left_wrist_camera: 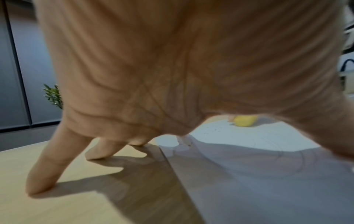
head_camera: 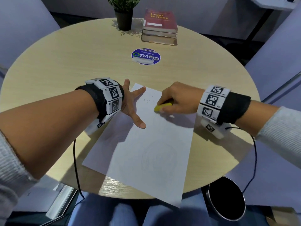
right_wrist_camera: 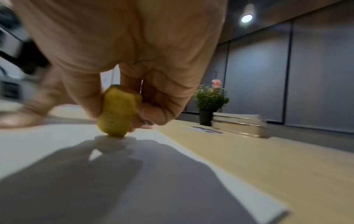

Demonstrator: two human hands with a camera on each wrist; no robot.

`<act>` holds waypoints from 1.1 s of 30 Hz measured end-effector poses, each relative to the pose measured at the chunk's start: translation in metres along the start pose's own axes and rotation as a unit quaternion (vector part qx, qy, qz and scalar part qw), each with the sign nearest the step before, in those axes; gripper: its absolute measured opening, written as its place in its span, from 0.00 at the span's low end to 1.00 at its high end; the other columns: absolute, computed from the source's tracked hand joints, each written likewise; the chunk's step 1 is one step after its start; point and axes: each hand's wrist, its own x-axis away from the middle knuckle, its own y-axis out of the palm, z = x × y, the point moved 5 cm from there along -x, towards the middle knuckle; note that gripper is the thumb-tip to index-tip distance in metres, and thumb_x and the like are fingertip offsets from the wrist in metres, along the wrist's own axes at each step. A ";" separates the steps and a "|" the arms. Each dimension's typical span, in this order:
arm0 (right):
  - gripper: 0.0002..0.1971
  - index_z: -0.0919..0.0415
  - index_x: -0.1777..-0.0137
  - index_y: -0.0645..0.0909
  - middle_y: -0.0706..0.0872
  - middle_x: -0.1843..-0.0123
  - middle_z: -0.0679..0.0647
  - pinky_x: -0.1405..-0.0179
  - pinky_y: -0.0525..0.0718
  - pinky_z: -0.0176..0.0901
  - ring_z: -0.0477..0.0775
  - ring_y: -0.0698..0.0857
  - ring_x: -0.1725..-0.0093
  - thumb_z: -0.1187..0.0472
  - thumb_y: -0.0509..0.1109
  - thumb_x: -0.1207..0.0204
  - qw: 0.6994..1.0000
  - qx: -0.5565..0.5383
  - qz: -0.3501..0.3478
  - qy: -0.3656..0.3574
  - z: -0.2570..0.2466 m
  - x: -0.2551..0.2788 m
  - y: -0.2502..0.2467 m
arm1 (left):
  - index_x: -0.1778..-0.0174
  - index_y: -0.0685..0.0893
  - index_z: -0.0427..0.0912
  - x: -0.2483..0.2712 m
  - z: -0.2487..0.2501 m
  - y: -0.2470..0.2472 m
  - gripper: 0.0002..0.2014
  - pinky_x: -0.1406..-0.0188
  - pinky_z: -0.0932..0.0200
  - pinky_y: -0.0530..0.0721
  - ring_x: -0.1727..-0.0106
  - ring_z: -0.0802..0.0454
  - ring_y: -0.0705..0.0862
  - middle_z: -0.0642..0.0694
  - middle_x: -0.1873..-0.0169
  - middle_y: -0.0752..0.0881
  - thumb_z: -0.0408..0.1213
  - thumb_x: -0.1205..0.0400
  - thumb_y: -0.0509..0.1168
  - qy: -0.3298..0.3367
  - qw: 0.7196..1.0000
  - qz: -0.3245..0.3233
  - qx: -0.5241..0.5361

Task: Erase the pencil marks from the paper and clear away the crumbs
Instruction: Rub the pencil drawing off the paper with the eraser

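We pinch the yellow eraser [head_camera: 163,107] in our right hand [head_camera: 177,99]; our open left hand [head_camera: 130,103] splays beside it, pinning the thin, crease-prone paper [head_camera: 151,150].

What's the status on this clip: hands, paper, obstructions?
Left hand spread flat, pinning paper. Right hand pinching yellow eraser, tip on the sheet. Crumbs uncleared, faint pencil circles remain. Nothing obstructing.

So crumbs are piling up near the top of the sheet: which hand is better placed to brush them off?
Left. The left hand lies open and spread beside the crumbs, holding the paper down. The right hand has its grip on the yellow eraser.
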 end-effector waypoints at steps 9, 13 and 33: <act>0.21 0.53 0.50 0.91 0.89 0.61 0.47 0.65 0.79 0.36 0.48 0.84 0.63 0.39 0.65 0.26 0.999 0.026 -0.004 -0.018 -0.003 -0.001 0.001 | 0.20 0.32 0.67 -0.002 0.000 0.003 0.69 0.27 0.31 0.61 0.22 0.22 0.53 0.35 0.19 0.39 0.78 0.49 0.70 0.003 1.000 0.020 -0.001; 0.16 0.53 0.49 0.90 0.89 0.59 0.45 0.64 0.79 0.34 0.47 0.85 0.60 0.44 0.69 0.23 1.000 -0.013 -0.016 -0.010 -0.007 0.000 0.002 | 0.20 0.30 0.67 -0.003 -0.001 0.001 0.70 0.28 0.31 0.62 0.22 0.22 0.52 0.35 0.19 0.39 0.79 0.49 0.70 -0.001 1.000 0.015 -0.001; 0.17 0.54 0.39 0.77 0.83 0.53 0.53 0.56 0.80 0.50 0.57 0.81 0.52 0.45 0.63 0.21 0.987 0.096 0.008 0.132 0.021 0.008 -0.011 | 0.18 0.30 0.55 0.009 0.005 -0.022 0.77 0.20 0.35 0.41 0.17 0.38 0.34 0.44 0.16 0.35 0.84 0.55 0.64 0.043 0.999 0.025 -0.022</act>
